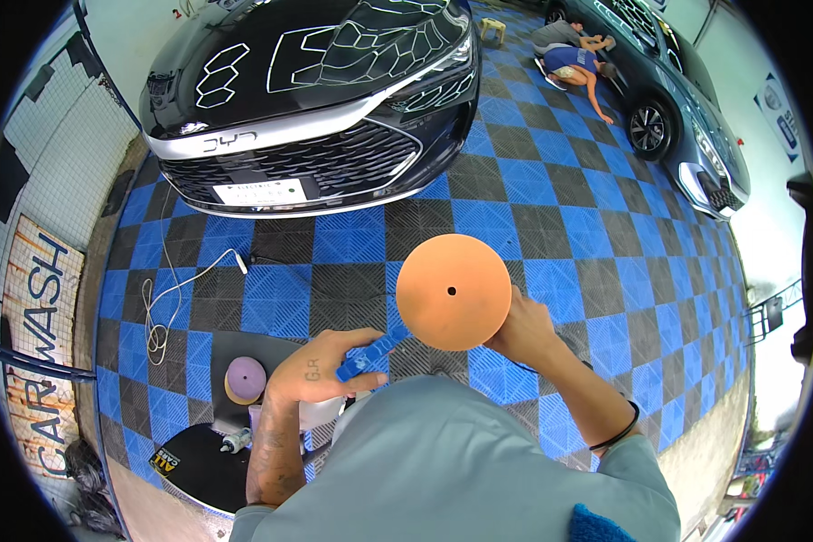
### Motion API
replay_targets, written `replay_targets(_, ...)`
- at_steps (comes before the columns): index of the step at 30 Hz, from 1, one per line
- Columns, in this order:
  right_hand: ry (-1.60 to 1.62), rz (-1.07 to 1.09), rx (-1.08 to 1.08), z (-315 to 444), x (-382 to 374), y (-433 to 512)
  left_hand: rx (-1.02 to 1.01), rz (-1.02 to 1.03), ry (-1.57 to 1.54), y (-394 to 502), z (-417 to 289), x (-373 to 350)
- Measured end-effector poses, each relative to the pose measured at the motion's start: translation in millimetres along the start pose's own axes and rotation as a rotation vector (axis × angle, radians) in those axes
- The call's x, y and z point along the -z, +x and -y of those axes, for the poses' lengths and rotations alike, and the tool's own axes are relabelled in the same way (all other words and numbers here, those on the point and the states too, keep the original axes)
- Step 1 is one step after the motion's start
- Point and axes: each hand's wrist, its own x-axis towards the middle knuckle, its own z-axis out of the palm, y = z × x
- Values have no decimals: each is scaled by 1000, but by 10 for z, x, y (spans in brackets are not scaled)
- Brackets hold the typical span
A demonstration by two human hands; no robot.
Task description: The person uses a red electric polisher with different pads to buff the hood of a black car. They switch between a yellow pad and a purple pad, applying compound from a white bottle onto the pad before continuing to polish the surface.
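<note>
My left hand [322, 366] grips a blue plastic tool [371, 356], likely a brush handle, held at a slant below the orange pad. A round orange foam polishing pad [440, 318], with a small dark hole in its centre, faces up toward me. Behind it, my right hand [525, 328] is closed around what seems to be a polisher, mostly hidden by the pad. The blue tool's far end comes close to the pad's lower left rim; whether they touch, I cannot tell.
A black BYD car [311, 129] stands ahead on blue and black floor tiles [349, 291]. A white extension cord [176, 288] lies at left. Near my left forearm are a purple foam pad [246, 379], a small bottle [236, 440] and a round black surface [203, 467]. Two people [569, 61] crouch beside another car [650, 88].
</note>
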Motion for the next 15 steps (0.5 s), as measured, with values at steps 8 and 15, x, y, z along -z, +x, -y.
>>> replay_targets(8,69,76,-32,-69,-93,-15,-94,-165,20,-186,81,138)
replay_targets(15,476,332,-102,-150,-462,112,116,-736,-358,-648,1497,396)
